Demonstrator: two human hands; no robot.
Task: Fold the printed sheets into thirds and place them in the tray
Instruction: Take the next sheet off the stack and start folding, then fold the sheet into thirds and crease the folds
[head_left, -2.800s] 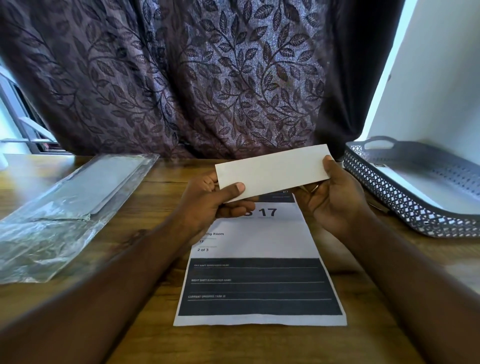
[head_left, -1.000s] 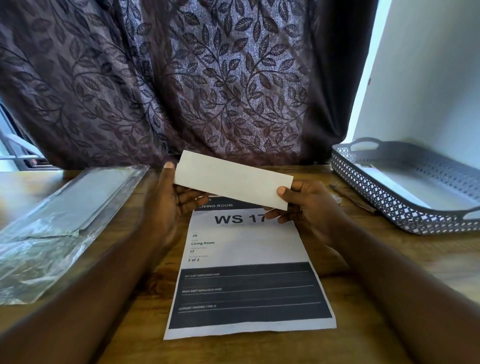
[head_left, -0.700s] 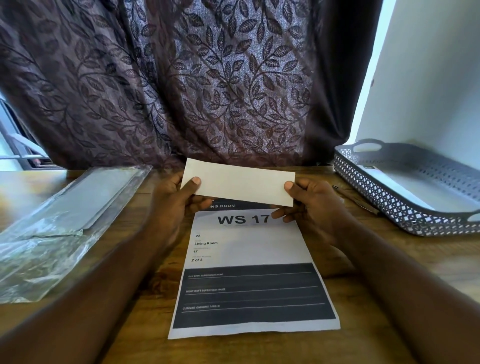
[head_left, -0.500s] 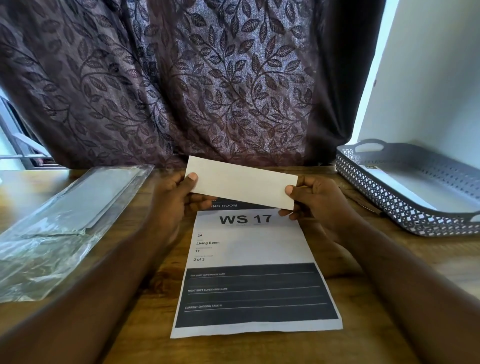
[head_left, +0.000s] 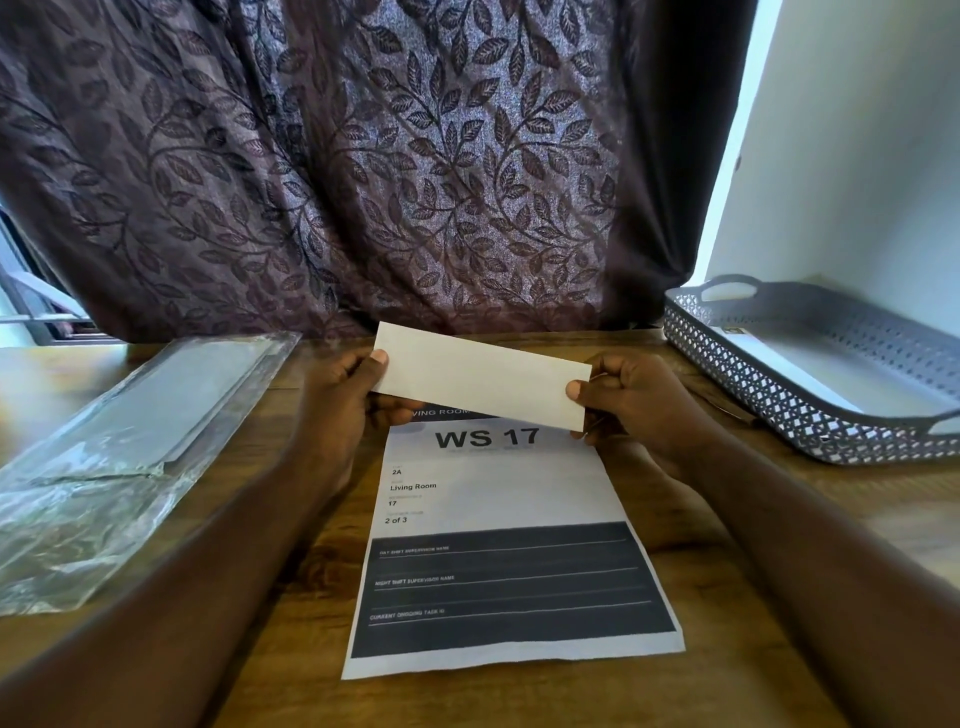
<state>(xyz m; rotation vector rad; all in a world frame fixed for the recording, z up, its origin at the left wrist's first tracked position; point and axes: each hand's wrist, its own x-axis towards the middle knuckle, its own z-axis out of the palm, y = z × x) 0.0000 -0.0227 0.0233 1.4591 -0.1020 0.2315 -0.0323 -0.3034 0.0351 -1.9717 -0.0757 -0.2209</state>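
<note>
Two hands share one strip of paper in the head view, the only view given. The folded sheet (head_left: 480, 382), blank and white on the side that shows, is held in the air just over the far edge of the flat printed sheet (head_left: 498, 545) headed "WS 17", which lies on the wooden table (head_left: 291, 675). The left hand (head_left: 343, 410) pinches the strip's left end, thumb on the near face and fingers behind. The right hand (head_left: 639, 410) pinches the right end the same way. The strip tilts, left end higher.

The grey lattice tray (head_left: 779, 405) stands to the right of the printed sheet and farther back, well apart from it, with something pale and flat lying inside. A clear plastic sleeve (head_left: 130, 441) lies to the printed sheet's left, and a leaf-patterned curtain (head_left: 337, 156) hangs beyond it.

The folded sheet is likely very light. Its layers should make it a little stiffer than single paper, though the thirds may spring open if only one layer is gripped. A pinch at a short end that clamps every layer should let one hand carry it. The printed sheet is thin and lies flat on the wood, so a corner or the near edge is probably the easiest place to lift it. It will crease for good if handled roughly.
</note>
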